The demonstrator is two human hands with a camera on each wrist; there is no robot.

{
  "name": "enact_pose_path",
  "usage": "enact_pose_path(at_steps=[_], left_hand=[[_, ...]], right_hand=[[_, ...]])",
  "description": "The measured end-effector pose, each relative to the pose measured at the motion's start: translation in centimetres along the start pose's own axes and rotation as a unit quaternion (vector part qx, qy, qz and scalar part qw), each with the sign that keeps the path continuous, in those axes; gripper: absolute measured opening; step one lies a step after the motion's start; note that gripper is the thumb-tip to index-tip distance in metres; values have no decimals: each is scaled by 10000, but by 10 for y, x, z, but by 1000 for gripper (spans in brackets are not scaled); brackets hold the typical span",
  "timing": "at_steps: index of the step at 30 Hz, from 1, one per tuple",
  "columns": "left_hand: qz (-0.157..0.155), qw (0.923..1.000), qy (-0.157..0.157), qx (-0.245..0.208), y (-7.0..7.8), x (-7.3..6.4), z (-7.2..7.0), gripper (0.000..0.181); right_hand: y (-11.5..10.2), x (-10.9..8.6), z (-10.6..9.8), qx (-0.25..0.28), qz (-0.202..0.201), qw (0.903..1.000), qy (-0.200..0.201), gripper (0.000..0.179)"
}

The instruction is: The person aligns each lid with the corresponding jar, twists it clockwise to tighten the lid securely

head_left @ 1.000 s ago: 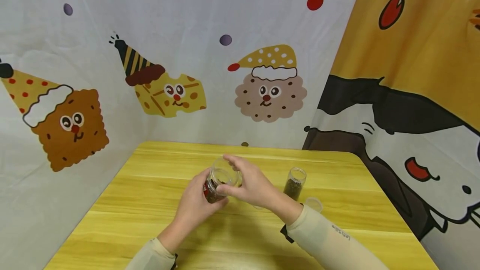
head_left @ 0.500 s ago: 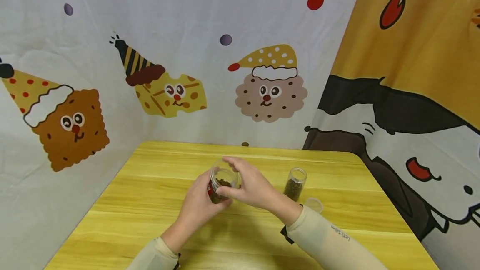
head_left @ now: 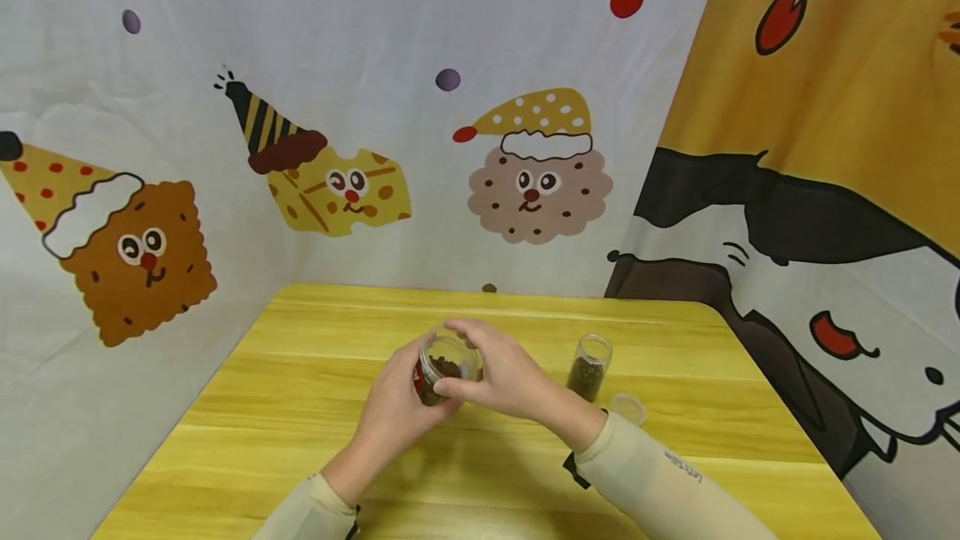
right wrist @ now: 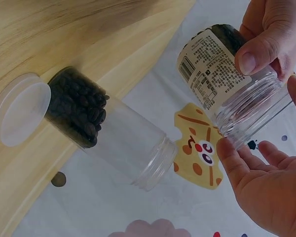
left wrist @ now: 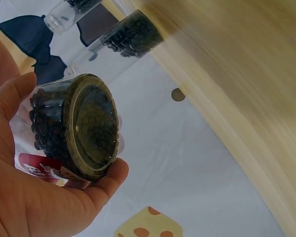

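Note:
My left hand [head_left: 401, 390] grips a clear jar [left wrist: 52, 123] of small dark beans around its body. A red label shows on one side, and a pale barcode label [right wrist: 212, 69] on another. The jar is tilted, its threaded neck towards my right hand [head_left: 498, 369]. Thumb and fingers of that hand curve around a clear lid [right wrist: 259, 121] right at the jar's mouth. To the right of the hands a tall clear jar [head_left: 588, 369], part filled with dark beans, stands uncapped. Beside it lies a translucent lid [head_left: 628, 409].
A second jar [left wrist: 71, 15] with dark contents shows behind the standing one in the left wrist view. All of this is on a wooden table [head_left: 300, 357]. A printed cloth [head_left: 420, 23] with cartoon figures hangs behind the table's far edge.
My left hand has shifted slightly right and turned the jar, so more of the dark beans shows. My right fingers have come down a little with the lid. The standing jar stays put.

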State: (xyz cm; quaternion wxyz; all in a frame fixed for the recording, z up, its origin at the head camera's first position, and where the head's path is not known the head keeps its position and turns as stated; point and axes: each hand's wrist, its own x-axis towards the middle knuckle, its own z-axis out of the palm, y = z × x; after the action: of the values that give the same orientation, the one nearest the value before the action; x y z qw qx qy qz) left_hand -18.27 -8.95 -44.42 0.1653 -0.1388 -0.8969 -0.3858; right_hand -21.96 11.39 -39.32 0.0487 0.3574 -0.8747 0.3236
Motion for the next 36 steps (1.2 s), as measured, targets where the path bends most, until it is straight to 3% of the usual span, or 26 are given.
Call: enact_pose_path(at_steps=[10,15,19,27,36], left_hand=[[-26,10000,-31,90,1,0,0,94],[134,9998,19,145,0,0,2,93],[82,9999,-46,141,0,0,2,95],[180,9995,-234,93,0,1,3,93],[347,9989,-286,104,1,2,3,96]], right_hand=[[3,-4,-4,-13,57,9997,-238,83],[5,-5,-6,-60,-105,9993,-345,85],[6,-4,-10,-151,-191,9980,-578,84],[2,-1,-20,-393,115,9932,-1093,88],[0,-2,-20,-334,176,9940,-1024,91]])
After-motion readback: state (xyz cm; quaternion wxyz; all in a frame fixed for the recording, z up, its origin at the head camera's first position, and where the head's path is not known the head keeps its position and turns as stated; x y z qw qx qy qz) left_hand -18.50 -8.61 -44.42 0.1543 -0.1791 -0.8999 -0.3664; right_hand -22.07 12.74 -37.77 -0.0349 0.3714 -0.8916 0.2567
